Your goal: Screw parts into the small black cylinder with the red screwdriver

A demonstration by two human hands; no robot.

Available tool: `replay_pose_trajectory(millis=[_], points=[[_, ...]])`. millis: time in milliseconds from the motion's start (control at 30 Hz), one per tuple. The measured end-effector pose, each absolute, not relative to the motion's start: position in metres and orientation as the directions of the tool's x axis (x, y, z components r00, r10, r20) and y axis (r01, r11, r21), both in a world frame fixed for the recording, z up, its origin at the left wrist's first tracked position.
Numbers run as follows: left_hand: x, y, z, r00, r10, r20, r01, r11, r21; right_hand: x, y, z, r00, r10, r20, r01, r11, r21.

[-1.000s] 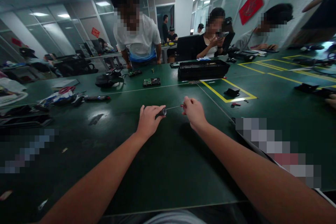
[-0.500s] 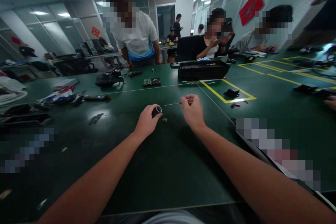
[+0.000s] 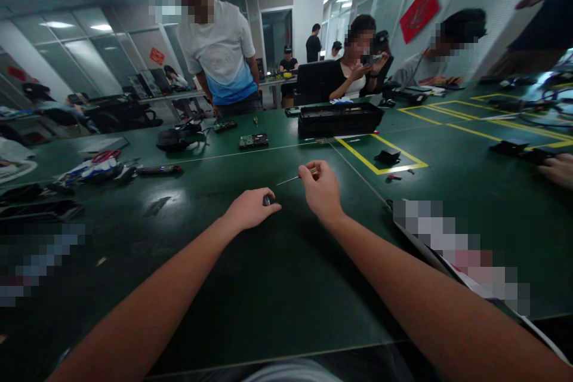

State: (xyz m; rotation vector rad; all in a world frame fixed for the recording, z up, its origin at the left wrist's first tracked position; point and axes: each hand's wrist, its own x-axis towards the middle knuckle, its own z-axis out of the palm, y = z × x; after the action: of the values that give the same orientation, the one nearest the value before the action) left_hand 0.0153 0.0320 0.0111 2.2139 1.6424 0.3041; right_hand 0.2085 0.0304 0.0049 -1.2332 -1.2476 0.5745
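In the middle of the head view, my left hand [image 3: 251, 209] is closed around a small black cylindrical part [image 3: 267, 200]. Only a bit of the part shows between my thumb and fingers; the rest is hidden. To its right, my right hand [image 3: 321, 188] grips a thin screwdriver [image 3: 289, 181] by its handle. The slim metal shaft points left, and its tip is a short way from my left hand, apart from the black part. Both hands are just above the green table [image 3: 268, 286].
Beyond my hands lie a circuit board [image 3: 253, 141] and a long black open box [image 3: 340, 119]. A black bracket-like piece [image 3: 387, 157] sits inside yellow tape. Left are cables [image 3: 96, 168] and a dark tool [image 3: 160, 170]. A person in a white-and-blue shirt [image 3: 221, 54] stands across the table.
My left hand has turned and lowered slightly, hiding the cylinder's ringed opening. The small round disc beside it no longer shows. The screwdriver now slants more. The view has shifted slightly.
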Motion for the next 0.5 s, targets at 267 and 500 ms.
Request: replay_pose_trajectory(millis=[267,500], points=[[0.02,0.038,0.006,0.394,0.917,-0.058,0.88,-0.358,0.313,0.208,0.029,0.007,0.276,0.886,0.373,0.306,0.287,-0.908],[-0.001,0.035,0.009,0.289,0.957,-0.012,0.883,-0.262,0.389,0.209,0.03,0.005,0.267,0.881,0.391,0.301,0.31,-0.902]])
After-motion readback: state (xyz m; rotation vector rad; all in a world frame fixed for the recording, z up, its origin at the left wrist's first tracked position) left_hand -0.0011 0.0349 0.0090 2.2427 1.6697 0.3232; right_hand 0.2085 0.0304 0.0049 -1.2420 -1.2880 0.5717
